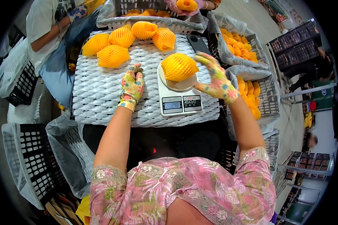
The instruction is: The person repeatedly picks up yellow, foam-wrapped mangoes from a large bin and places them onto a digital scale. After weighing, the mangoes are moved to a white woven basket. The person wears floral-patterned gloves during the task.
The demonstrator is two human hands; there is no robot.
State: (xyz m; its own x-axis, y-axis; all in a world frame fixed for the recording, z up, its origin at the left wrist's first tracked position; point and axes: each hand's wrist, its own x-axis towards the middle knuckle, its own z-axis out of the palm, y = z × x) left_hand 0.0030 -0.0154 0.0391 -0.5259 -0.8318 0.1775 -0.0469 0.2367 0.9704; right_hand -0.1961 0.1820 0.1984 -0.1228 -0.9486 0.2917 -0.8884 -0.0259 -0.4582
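A white digital kitchen scale [181, 98] stands on the padded table, its small display lit. On its round pan rests a rounded piece in a yellow foam net sleeve [179, 67]; what is inside is hidden. My right hand [218, 79], in a yellow flowered glove, is open just right of the pan, thumb and fingers spread and holding nothing. To the left of the scale, my left hand [131, 85], gloved alike with a bracelet at the wrist, hovers or rests over the padding, fingers stretched out and empty. Several more netted pieces [122, 36] lie at the table's far left.
White foam netting [97, 90] covers the table. A dark phone [198, 44] lies at its far right. Lined crates with netted pieces [238, 47] stand to the right, another crate [150, 24] at the back. Co-workers' gloved hands [77, 12] show at the far side. Crates [33, 161] stand lower left.
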